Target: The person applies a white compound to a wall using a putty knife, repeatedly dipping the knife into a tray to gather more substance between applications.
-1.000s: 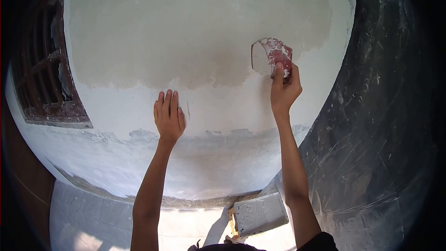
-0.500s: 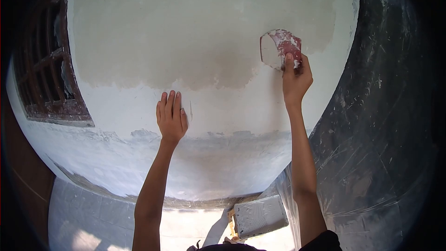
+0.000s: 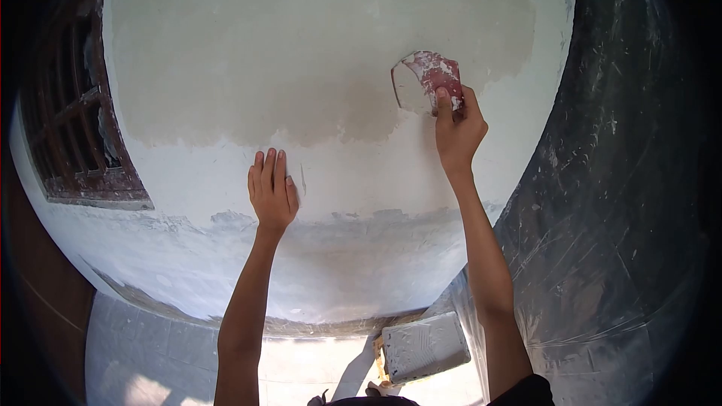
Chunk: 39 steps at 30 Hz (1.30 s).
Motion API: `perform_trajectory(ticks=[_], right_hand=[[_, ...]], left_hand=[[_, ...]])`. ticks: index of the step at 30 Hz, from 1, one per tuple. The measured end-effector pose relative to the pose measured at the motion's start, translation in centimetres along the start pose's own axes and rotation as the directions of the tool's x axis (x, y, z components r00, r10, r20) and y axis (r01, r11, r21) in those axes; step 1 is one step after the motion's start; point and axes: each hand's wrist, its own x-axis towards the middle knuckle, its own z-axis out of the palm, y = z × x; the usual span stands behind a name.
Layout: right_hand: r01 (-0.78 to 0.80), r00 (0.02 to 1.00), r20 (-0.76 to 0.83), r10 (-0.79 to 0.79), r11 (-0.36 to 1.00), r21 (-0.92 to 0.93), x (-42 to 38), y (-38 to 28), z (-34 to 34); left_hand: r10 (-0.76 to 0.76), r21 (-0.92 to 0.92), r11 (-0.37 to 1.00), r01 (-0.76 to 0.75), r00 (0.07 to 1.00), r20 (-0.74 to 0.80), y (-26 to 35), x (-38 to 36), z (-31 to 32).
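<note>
My right hand grips a putty scraper by its reddish, putty-smeared back, thumb on the near side. Its pale blade edge lies at the wall, along the lower border of a damp greyish patch. Flat against the white wall rests my left hand, fingers stretched upward just under that patch. Nothing is in the left hand. A thin scratch mark shows on the wall right beside it.
At left is a brown barred window. Dark plastic sheeting hangs to the right and spreads low. A putty-covered tray or container stands below, near my right forearm. Grey floor shows at lower left.
My right hand has moved the putty scraper to the left across the wall. My left hand stays nearly in place, and the view has shifted slightly.
</note>
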Motion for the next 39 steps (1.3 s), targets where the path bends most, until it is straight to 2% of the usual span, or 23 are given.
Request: perform_trajectory(ticks=[2, 4, 5, 7, 8, 9, 10, 11, 13, 16, 17, 19, 22, 24, 25, 28, 29, 32, 33, 35, 37, 39], right_hand=[[-0.022, 0.999, -0.046, 0.02, 0.999, -0.04, 0.4, 0.2, -1.5], [-0.207, 0.962, -0.176, 0.211, 0.978, 0.039, 0.9, -0.2, -2.6], [-0.209, 0.962, -0.17, 0.214, 0.977, 0.046, 0.9, -0.6, -2.6], [-0.21, 0.975, 0.018, 0.22, 0.899, 0.383, -0.3, -1.9, -1.9], [-0.217, 0.973, 0.16, 0.167, 0.895, 0.39, -1.3, -2.2, -1.1], [-0.205, 0.951, 0.295, 0.091, 0.9, 0.384, -2.4, -2.0, 0.0], [-0.144, 0.933, 0.359, 0.019, 0.934, 0.326, -3.5, -2.6, 1.0], [-0.009, 0.934, 0.349, -0.08, 0.969, 0.247, -4.4, -2.3, 2.2], [0.009, 0.925, 0.374, -0.07, 0.987, 0.161, -4.5, -2.1, 3.0], [0.105, 0.973, 0.186, -0.135, 0.981, 0.162, -1.7, -0.9, 1.9], [0.053, 0.982, 0.177, -0.071, 0.993, 0.105, -0.7, -0.7, 0.9], [0.038, 0.997, 0.066, -0.046, 0.991, 0.126, 0.5, -0.3, -0.2], [-0.005, 0.999, 0.054, -0.003, 0.988, 0.156, -0.7, -0.8, -0.5], [0.044, 0.986, 0.139, -0.088, 0.957, 0.288, -2.5, -1.2, 0.8], [0.007, 0.961, 0.259, -0.095, 0.947, 0.322, -3.6, -1.1, 1.5], [0.017, 0.906, 0.405, -0.123, 0.967, 0.255, -5.9, -1.5, 2.6], [0.01, 0.905, 0.409, -0.118, 0.967, 0.256, -5.8, -1.1, 2.8], [0.086, 0.961, 0.241, -0.134, 0.976, 0.2, -4.3, 0.4, 2.6], [0.042, 0.961, 0.26, -0.089, 0.983, 0.179, -3.6, 0.5, 1.8], [0.018, 0.977, 0.204, -0.054, 0.984, 0.175, -2.8, 1.1, 0.9], [-0.153, 0.967, 0.229, 0.108, 0.97, 0.19, -2.7, 0.1, -0.9], [-0.22, 0.95, 0.261, 0.17, 0.96, 0.172, -3.0, -0.8, -2.9]], left_hand=[[0.002, 0.001, 1.0, -0.002, 1.0, 0.01, 0.1, -0.2, -0.1], [0.005, 0.039, 0.999, -0.006, 1.0, 0.01, 0.3, -0.1, -0.1], [0.005, 0.048, 0.999, -0.005, 1.0, 0.012, 0.3, 0.1, -0.1], [0.012, 0.042, 0.999, -0.012, 1.0, 0.015, 0.3, 0.1, -0.1], [0.012, 0.049, 0.999, -0.013, 1.0, 0.024, 0.5, 0.0, -0.1], [0.012, 0.047, 0.999, -0.013, 1.0, 0.012, 0.5, 0.0, 0.0], [0.013, 0.046, 0.999, -0.013, 1.0, -0.002, 0.6, 0.1, 0.0], [0.013, 0.055, 0.998, -0.013, 1.0, 0.003, 0.7, 0.1, -0.2], [0.006, 0.04, 0.999, -0.008, 0.999, 0.043, 0.7, 0.2, -0.6], [-0.005, 0.042, 0.999, 0.0, 0.993, 0.121, 0.6, 0.3, -1.2], [-0.015, 0.052, 0.999, 0.009, 0.992, 0.128, 0.6, 0.3, -1.3], [-0.019, 0.048, 0.999, 0.01, 0.981, 0.192, 0.6, 0.4, -1.9], [-0.042, 0.056, 0.998, 0.031, 0.975, 0.219, 1.2, 0.8, -2.4], [-0.062, 0.074, 0.996, 0.046, 0.968, 0.241, 1.6, 1.1, -2.9], [-0.065, 0.08, 0.996, 0.046, 0.963, 0.26, 1.9, 1.4, -3.2], [-0.074, 0.11, 0.993, 0.042, 0.949, 0.305, 2.3, 1.8, -4.1], [-0.057, 0.1, 0.995, 0.027, 0.95, 0.308, 2.3, 2.0, -4.2], [-0.057, 0.094, 0.995, 0.027, 0.943, 0.327, 2.2, 2.2, -4.6], [-0.057, 0.087, 0.996, 0.029, 0.941, 0.332, 2.3, 2.2, -4.7], [-0.088, 0.11, 0.993, 0.051, 0.929, 0.36, 2.7, 2.5, -4.9], [-0.123, 0.128, 0.989, 0.076, 0.906, 0.405, 3.3, 2.3, -5.4], [-0.164, 0.142, 0.983, 0.115, 0.902, 0.399, 3.9, 2.5, -5.6]])
